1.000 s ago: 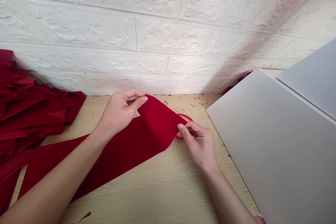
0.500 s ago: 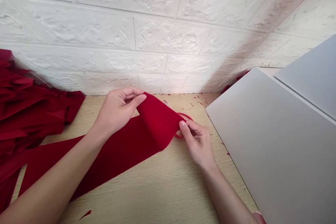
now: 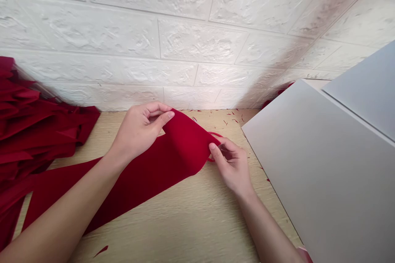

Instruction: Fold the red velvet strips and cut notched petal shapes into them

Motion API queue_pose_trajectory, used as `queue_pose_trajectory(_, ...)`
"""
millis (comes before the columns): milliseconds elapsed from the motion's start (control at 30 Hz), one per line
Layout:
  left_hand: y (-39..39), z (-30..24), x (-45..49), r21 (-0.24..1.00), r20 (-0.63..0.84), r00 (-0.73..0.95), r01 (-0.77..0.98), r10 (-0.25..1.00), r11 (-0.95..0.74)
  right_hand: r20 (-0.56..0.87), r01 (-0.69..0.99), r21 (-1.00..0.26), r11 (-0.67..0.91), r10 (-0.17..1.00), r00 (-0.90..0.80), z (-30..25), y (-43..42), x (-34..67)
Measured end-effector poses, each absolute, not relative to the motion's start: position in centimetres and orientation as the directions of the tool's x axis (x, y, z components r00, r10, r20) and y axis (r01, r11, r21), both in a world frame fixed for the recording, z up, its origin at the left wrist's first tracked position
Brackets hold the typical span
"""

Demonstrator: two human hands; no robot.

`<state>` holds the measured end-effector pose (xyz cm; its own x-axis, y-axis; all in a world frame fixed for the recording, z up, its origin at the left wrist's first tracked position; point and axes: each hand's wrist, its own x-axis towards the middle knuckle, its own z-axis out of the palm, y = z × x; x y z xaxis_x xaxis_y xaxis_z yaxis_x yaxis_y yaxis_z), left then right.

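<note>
Mid-fold, I'd say: the long dark-red felt strip [image 3: 160, 168] lies across the pale wooden tabletop [image 3: 185, 222] with its end lifted. The left hand [image 3: 138, 131] pinches the far corner and the right hand [image 3: 233, 164] pinches the near one. Creasing it flat wants those corners lined up.

A white wall [image 3: 191, 41] of rough, brick-patterned panels ran behind the pale wooden bench [image 3: 191, 218] and turned a corner at the right. Two smooth grey boards [image 3: 333, 181] lay slanted over the bench's right side. The light was soft and even.
</note>
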<state>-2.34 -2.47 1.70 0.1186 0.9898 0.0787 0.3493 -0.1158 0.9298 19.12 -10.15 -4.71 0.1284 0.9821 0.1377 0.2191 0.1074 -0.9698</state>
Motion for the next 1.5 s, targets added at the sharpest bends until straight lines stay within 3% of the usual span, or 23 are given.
queue_pose_trajectory(133, -2.43, 1.67, -2.31, 0.925, 0.093, 0.125, 0.355, 0.988, -0.132, 0.105, 0.213, -0.975, 0.070, 0.982, 0.158, -4.79, -10.06, 19.20)
queue_pose_trajectory(367, -2.37, 1.62, -2.45, 0.915, 0.096, 0.119, 0.380, 0.988, -0.134, 0.190, 0.314, -0.940, 0.137, 0.971, 0.144, -4.31, -10.01, 19.20)
queue_pose_trajectory(867, -2.57, 1.82, -2.32, 0.868, 0.122, 0.076, 0.476, 0.990, -0.144, 0.214, 0.384, -0.913, 0.137, 0.963, 0.166, -4.84, -10.11, 19.22)
queue_pose_trajectory(1133, -2.67, 1.56, -2.28, 0.895, 0.108, 0.115, 0.422, 0.988, -0.147, 0.176, 0.271, -0.956, 0.108, 0.956, 0.237, -4.39, -9.82, 19.00)
queue_pose_trajectory(1500, -2.51, 1.58, -2.29, 0.901, 0.087, 0.093, 0.418, 0.992, -0.118, 0.170, 0.271, -0.955, 0.124, 0.973, 0.154, -4.55, -9.77, 18.87)
